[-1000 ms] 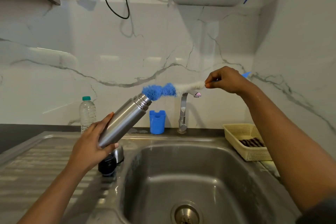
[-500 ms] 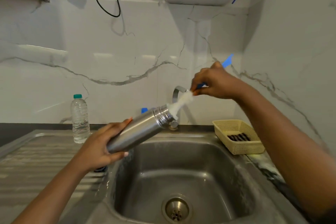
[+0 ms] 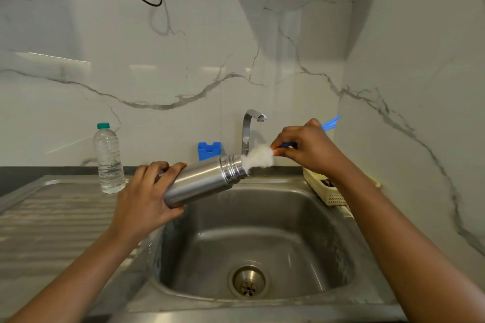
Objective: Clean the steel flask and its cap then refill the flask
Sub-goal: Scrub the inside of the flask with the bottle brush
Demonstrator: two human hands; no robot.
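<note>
your left hand grips the steel flask round its base, fingers curled over the top and thumb underneath. the flask is tilted almost onto its side above the back left corner of the sink, with its threaded mouth pointing up and right, just below the tap. your right hand pinches the bottle brush by its blue handle, right behind the bristles, with the fingers curled tight; the handle's far end sticks out past your knuckles. the white bristles bunch against the flask's mouth, and you cannot tell how far the brush reaches inside. a plastic water bottle stands upright on the draining board to the left. a blue holder sits at the wall behind the flask, and a cream basket rests on the sink's right edge under your right wrist.
</note>
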